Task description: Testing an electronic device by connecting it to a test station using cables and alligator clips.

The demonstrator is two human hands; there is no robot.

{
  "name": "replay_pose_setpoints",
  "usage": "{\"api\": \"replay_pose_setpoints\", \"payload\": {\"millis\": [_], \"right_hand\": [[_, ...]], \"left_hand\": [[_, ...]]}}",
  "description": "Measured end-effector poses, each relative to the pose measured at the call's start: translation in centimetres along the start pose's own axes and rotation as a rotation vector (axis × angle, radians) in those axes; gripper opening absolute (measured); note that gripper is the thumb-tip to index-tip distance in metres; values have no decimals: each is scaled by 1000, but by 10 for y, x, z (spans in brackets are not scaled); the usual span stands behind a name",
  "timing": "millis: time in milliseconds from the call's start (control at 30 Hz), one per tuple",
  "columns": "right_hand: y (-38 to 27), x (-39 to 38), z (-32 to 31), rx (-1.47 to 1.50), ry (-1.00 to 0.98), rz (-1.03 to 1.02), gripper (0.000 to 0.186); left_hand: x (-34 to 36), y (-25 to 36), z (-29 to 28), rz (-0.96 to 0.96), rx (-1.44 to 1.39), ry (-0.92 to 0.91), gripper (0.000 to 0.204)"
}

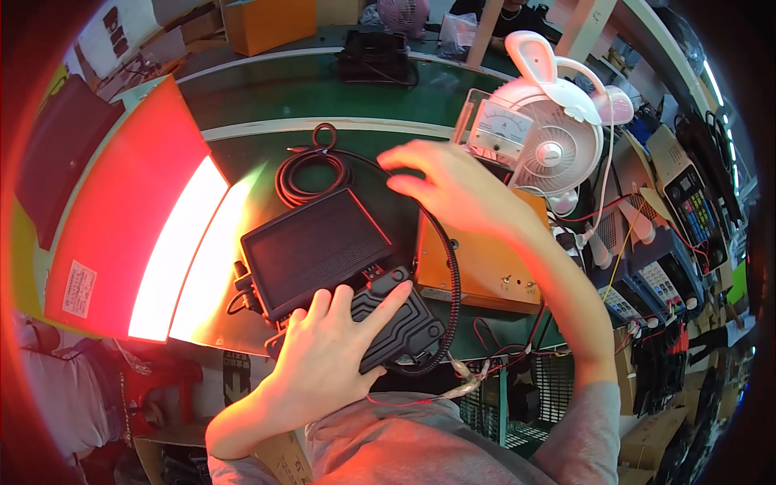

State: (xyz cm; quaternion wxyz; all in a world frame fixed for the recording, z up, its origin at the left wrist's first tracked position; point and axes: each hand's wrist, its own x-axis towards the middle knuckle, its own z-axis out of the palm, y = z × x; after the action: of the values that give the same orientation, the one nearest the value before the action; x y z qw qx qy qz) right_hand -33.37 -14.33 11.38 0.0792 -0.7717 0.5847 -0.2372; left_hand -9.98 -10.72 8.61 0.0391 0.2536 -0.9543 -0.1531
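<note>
Black, chunky ridged case sits near your edge of the desk; your left hand has fingers splayed on it, right hand fingers apart by that ribbed cable.

- An electronics workshop, it seems
- Green worktop, a dial meter toward its far right corner
- Keypad instruments off its right edge
- Loose wires by its near edge
- Cartons beyond

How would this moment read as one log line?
left hand: on black device | right hand: at black cable, contact unclear | orange box: right of device
</note>
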Motion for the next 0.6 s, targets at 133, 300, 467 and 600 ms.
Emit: {"api": "replay_pose_setpoints", "payload": {"millis": [133,300,467,600], "right_hand": [[20,75,26,-163,-224,183,53],[8,89,44,-117,-143,-1,55],[41,125,84,-172,-326,447,55],[57,138,125,-104,-124,645,51]], "left_hand": [[3,2,0,27,-18,-13,92],[-1,-3,1,0,-9,7,92],[4,-2,2,26,-7,12,92],[4,-3,3,22,0,32,92]]}}
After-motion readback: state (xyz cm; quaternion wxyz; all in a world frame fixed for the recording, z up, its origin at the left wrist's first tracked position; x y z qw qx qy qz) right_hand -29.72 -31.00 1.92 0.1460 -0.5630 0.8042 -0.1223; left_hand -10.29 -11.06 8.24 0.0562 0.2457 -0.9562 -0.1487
